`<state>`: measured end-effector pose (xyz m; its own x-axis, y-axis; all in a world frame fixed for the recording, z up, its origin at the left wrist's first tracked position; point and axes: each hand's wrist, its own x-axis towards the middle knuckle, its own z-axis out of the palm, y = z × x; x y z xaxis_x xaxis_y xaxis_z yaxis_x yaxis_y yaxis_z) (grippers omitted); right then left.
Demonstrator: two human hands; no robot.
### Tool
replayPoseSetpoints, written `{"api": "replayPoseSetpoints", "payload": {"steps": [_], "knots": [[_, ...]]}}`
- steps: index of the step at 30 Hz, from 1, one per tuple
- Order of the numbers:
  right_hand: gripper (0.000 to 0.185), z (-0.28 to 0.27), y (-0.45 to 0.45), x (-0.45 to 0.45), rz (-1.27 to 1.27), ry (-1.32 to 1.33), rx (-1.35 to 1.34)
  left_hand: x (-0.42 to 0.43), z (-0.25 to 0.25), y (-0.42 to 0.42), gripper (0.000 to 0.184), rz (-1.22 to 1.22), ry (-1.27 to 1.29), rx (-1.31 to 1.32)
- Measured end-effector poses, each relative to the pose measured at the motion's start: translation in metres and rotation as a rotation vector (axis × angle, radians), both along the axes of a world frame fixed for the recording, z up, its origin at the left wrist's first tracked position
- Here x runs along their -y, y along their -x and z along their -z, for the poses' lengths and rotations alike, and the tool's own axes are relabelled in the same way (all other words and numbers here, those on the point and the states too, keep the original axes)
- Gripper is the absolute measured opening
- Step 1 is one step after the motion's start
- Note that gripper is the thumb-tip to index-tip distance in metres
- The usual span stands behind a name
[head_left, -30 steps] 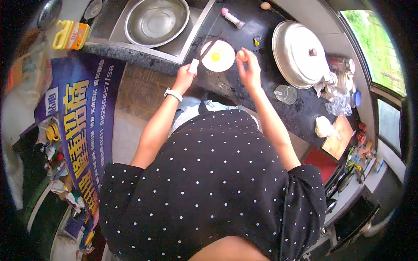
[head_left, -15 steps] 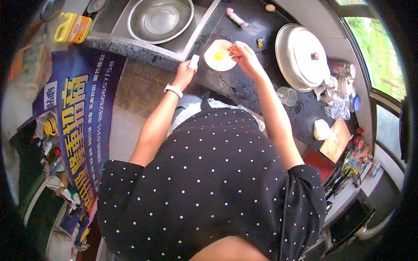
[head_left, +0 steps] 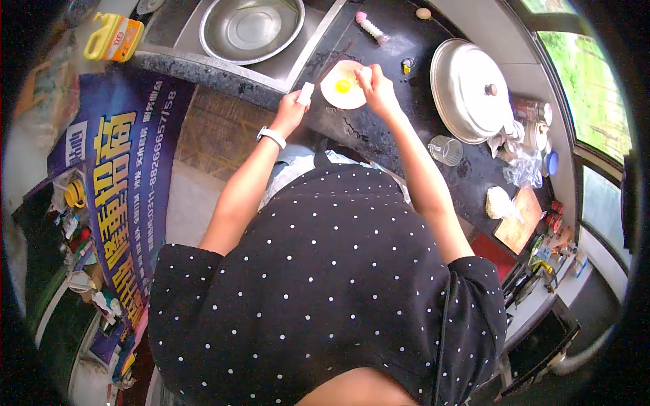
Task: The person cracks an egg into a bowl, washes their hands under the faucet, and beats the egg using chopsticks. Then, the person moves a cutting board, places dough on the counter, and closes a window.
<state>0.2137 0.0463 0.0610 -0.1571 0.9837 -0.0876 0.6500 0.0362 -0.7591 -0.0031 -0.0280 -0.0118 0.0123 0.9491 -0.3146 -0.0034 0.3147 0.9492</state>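
The right hand [head_left: 378, 92] has shifted over the bowl [head_left: 346, 103], its grip unclear; the left hand [head_left: 290, 114] clasps a white piece [head_left: 306, 94]. The yolk [head_left: 342, 86] looks slippery, fragile; the bowl's edge offers better hold.

A single head camera looks forward and steeply down past the dotted shirt [head_left: 325, 271], its wide round view dark at the rim. The shirt is nearest and fills the lower middle; the left hand [head_left: 291, 111] and right hand [head_left: 374, 90] show smaller, beyond the shirt, with the worktop [head_left: 416, 101] seen from above. Left of the shirt comes the banner [head_left: 135, 169], right of it the window [head_left: 582, 95], both leaning with the curved view.
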Motion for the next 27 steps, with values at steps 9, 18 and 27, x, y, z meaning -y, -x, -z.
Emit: {"api": "replayPoseSetpoints", "payload": {"steps": [9,18,27], "knots": [[0.037,0.002,0.003,-0.001,-0.031,-0.100,0.051,0.000,0.007,0.001,0.037,0.003,-0.038,-0.043],[0.040,-0.009,0.012,-0.004,-0.072,-0.064,0.174,0.000,0.000,-0.002,0.035,-0.017,-0.038,0.021],[0.046,-0.040,0.017,-0.012,-0.160,-0.132,0.362,-0.002,0.008,-0.003,0.029,-0.010,-0.027,-0.002]]}}
